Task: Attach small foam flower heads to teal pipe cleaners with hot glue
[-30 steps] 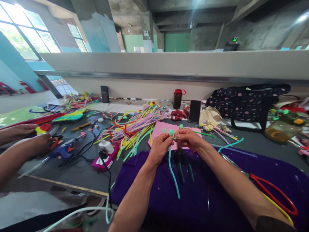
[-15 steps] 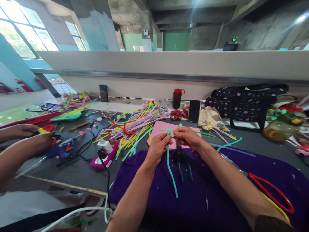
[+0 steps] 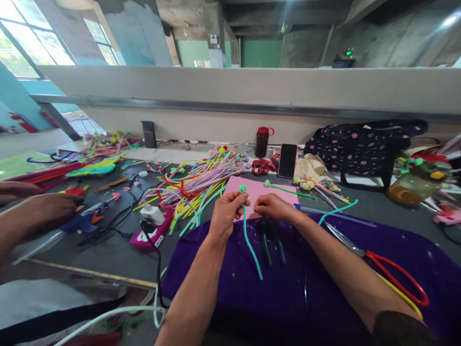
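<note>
My left hand (image 3: pixel 226 209) pinches a teal pipe cleaner (image 3: pixel 251 245) just below its fluffy green curled top; its stem hangs down over the purple cloth (image 3: pixel 230 293). Close by on the right, my right hand (image 3: pixel 275 207) is closed, fingertips together, apart from the stem. Whatever those fingers hold is too small to make out. Below it lie dark-handled pliers (image 3: pixel 265 245), their jaws partly hidden. Both hands are over a pink sheet (image 3: pixel 236 183). Another green-topped pipe cleaner (image 3: pixel 293 190) lies across that sheet.
Large red-handled scissors (image 3: pixel 391 271) lie by my right forearm. A pile of coloured pipe cleaners (image 3: pixel 205 178), a pink power strip (image 3: pixel 154 233) and a blue glue gun (image 3: pixel 84 218) are on the left, near a co-worker's hands (image 3: pixel 54 211). Behind stand a phone (image 3: pixel 287 161) and a bottle (image 3: pixel 262 142).
My hands have moved apart: the left, with the pipe cleaner, went slightly left, while the right drew away from its green top. The view has shifted a little.
</note>
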Tool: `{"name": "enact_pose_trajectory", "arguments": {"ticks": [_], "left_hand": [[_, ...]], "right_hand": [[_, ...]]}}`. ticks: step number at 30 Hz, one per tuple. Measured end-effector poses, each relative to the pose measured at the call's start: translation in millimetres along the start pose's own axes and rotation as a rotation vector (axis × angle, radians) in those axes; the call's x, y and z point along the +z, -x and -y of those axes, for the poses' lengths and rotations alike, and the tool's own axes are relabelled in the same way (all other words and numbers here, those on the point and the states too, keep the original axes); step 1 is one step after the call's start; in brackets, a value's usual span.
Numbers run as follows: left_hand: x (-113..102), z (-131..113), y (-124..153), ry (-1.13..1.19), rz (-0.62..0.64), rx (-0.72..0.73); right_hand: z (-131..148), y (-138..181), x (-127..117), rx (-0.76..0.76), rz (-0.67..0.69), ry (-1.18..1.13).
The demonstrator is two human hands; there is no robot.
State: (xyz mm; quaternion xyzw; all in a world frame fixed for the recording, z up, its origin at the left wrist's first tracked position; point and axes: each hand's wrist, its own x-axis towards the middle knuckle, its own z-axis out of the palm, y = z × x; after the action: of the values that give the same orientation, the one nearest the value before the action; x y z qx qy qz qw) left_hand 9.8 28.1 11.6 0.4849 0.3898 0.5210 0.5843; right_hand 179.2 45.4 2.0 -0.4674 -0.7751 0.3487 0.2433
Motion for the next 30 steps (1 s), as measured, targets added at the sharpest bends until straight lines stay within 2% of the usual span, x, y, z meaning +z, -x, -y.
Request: {"name": "enact_pose_trajectory", "arguments": {"ticks": [6, 13, 17, 20, 24, 27, 30], "left_hand": [[0.8, -0.6, 2.1, -0.008, 0.022, 0.006], [2.5, -2.6, 3.2, -0.023, 0.04, -0.008], [3.0, -1.4, 2.7, -0.023, 0.067, -0.039], [3.6, -1.1, 2.9, -0.024, 0.093, -0.048], [3.9, -2.7, 3.6, -0.009, 0.117, -0.044], [4.2, -3.8, 4.3, 0.001, 0.14, -0.039], [5.1, -4.2, 5.0, -0.007, 0.14, -0.037]], "right_hand": [[-3.8, -2.3, 5.3, -0.053, -0.054, 0.198], [0.5, -3.1, 0.9, -0.058, -0.154, 0.302], [11.6, 9.2, -18.3, -0.029, -0.251, 0.324], [14.8, 32.9, -40.7, 0.005, -0.319, 0.374], [-0.8, 75.2, -60.2, 0.165, -0.279, 0.54], [-22.8, 100.9, -62.0, 0.388, -0.241, 0.718], [-41.2, 113.4, -60.7, 0.491, -0.278, 0.828]]}}
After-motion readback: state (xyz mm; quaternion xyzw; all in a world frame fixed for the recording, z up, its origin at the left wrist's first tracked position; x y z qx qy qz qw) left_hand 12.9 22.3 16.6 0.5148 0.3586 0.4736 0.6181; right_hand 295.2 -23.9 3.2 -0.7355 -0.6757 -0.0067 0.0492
